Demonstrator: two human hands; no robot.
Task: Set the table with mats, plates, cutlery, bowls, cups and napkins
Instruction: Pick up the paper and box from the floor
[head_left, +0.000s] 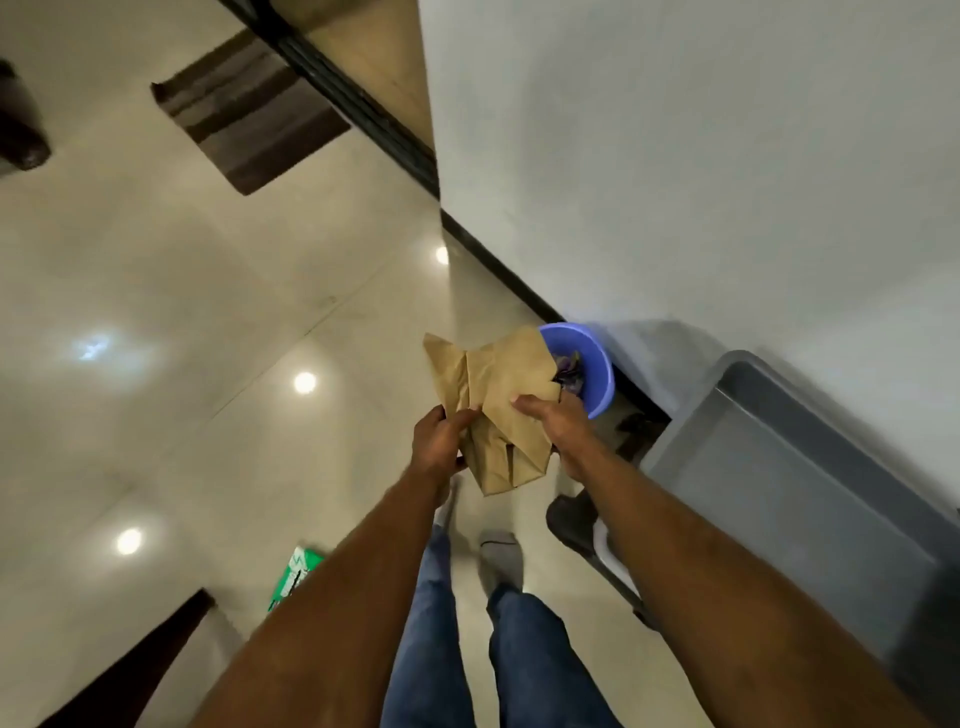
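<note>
Bag: crumpled brown paper bag (493, 405) at frame centre, long axis running up-left to down-right.
Bin: round blue plastic bin (592, 364) just right of and beyond the bag, against the wall.
Right hand (553, 421): fingers clamped on the bag's right edge, nearer the bin.
Left hand (439, 441): fingers pinching the left fold.

Dim indoor light, 3 ceiling-lamp glares on glossy floor (156, 291), perhaps motion-blurred edges.

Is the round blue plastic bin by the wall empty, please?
No: the round blue plastic bin holds dark crumpled scraps, partly hidden.
</note>
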